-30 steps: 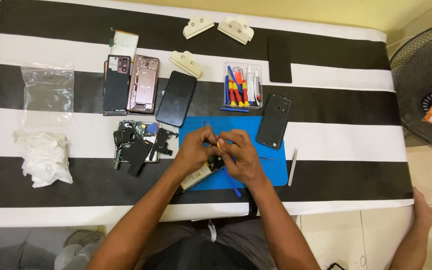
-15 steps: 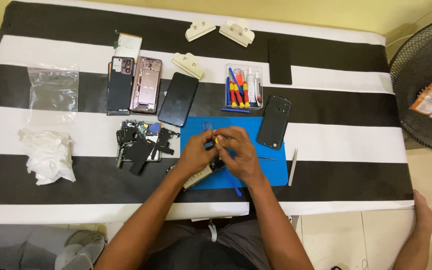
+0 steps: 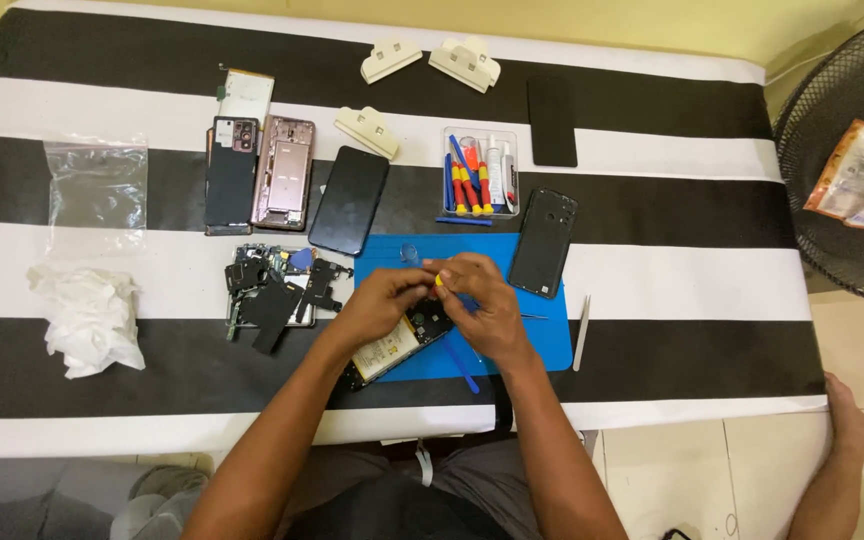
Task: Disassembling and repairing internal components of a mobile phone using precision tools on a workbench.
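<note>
An opened phone (image 3: 397, 345) with its battery showing lies on a blue work mat (image 3: 537, 335). My left hand (image 3: 377, 305) and my right hand (image 3: 482, 305) meet just above it, fingertips pinched together around a small tool with a yellow tip (image 3: 439, 281). My right hand grips that tool; my left hand's fingers touch its tip. A blue-handled tool (image 3: 460, 362) lies on the mat under my right wrist. What the fingertips do to the phone is hidden.
Loose phone parts (image 3: 272, 285) lie left of the mat. Behind are two open phones (image 3: 257, 175), a black screen (image 3: 349, 200), a back cover (image 3: 544, 243), a tray of screwdrivers (image 3: 480, 172), white clamps (image 3: 464, 62), a plastic bag (image 3: 97, 185), crumpled tissue (image 3: 92, 320), a spudger (image 3: 581, 333). A fan (image 3: 847, 160) stands to the right.
My hands stay together over the phone and have shifted only slightly. The camera view has drifted a little.
</note>
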